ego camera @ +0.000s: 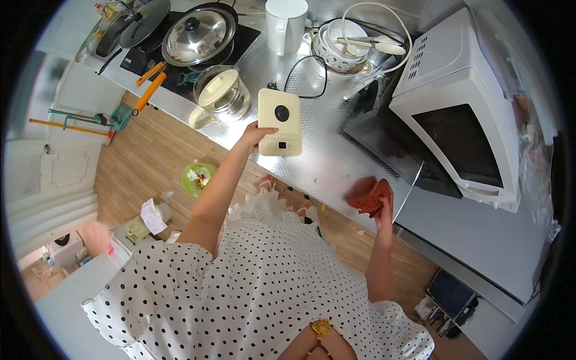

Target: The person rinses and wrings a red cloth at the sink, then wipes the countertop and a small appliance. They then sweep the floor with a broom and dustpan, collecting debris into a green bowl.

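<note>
My left hand (257, 136) grips the near-left edge of a cream electric kettle base (288, 121), thumb on top. This base has a round black connector in its middle and a small dark display. Its black power cord (327, 76) loops behind it on the metallic counter covering (315, 166). Over the counter's right part, my right hand (385, 208) holds a bunched reddish-brown cloth (377, 196). A glass kettle (229, 101) with a cream lid and handle stands left of the base, apart from it.
A lidded steel pan (198, 38) sits on the black cooktop (180, 81), its orange handle jutting past the counter edge. Behind are a white jug (285, 29) and stacked bowls (344, 45). A white microwave (459, 117) stands right. A green bin (191, 186) is on the floor.
</note>
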`<action>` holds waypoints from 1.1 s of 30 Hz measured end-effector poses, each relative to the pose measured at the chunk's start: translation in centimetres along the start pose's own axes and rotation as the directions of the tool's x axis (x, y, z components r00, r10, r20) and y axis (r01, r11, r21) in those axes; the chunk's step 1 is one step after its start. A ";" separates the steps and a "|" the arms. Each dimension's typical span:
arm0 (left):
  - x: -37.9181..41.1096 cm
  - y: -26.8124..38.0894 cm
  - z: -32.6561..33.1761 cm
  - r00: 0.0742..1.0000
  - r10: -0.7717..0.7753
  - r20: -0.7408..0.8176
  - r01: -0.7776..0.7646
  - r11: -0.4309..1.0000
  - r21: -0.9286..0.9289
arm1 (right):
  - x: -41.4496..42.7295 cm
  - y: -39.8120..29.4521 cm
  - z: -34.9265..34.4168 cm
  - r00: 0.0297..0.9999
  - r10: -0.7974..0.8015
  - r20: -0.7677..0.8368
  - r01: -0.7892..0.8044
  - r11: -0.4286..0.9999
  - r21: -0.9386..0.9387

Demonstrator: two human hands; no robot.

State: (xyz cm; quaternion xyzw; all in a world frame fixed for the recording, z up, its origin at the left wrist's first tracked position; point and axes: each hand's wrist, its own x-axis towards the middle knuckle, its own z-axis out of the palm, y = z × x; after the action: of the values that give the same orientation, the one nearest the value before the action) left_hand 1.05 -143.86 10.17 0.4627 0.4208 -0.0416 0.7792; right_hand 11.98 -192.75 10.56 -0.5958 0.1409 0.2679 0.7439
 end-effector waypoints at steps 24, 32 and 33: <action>-29.3 0.7 16.2 0.857 0.503 0.112 -0.491 0.863 -0.123 | -13.8 -11.5 11.5 0.591 -0.577 0.564 0.797 0.527 -0.296; -34.8 -1.6 20.2 0.795 0.596 0.114 -0.607 0.786 0.117 | -13.2 -16.1 14.3 0.668 -0.576 0.472 0.618 0.782 0.079; -36.0 -2.6 21.0 0.812 0.580 0.069 -0.583 0.811 0.054 | -13.7 -17.5 14.9 0.713 -0.535 0.452 0.537 0.832 0.139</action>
State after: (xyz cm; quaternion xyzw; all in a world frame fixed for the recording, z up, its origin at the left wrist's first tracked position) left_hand -10.28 -172.85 37.93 0.5957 0.2381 0.1719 0.7476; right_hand 9.09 -184.11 35.70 -0.5280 -0.2240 0.1781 0.7996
